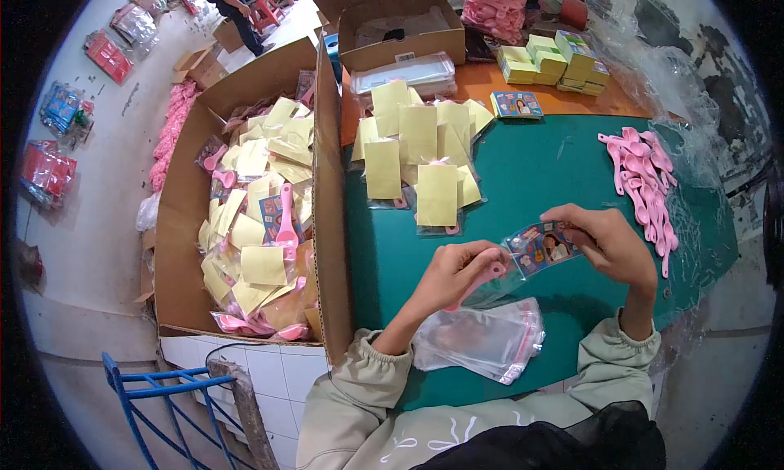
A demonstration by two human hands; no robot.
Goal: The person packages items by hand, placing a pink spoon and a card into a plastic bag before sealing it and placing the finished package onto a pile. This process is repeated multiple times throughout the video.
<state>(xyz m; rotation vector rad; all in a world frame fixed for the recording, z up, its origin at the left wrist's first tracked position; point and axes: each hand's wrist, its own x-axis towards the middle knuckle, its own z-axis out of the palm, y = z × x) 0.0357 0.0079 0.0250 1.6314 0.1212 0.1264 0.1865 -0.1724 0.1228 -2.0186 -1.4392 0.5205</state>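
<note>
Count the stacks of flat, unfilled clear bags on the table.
2. The front stack lies on the green tabletop, close to the person; the back stack lies at the far side, near the open cardboard box. More may be hidden behind things.

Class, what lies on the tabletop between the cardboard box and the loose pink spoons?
Bagged yellow cards nearer the box, then mostly bare green tabletop before the spoons, in the head view.

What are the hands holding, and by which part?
The right hand holds a printed card by its right end; the left hand pinches a clear bag near its upper edge, beside a pink spoon.
</note>
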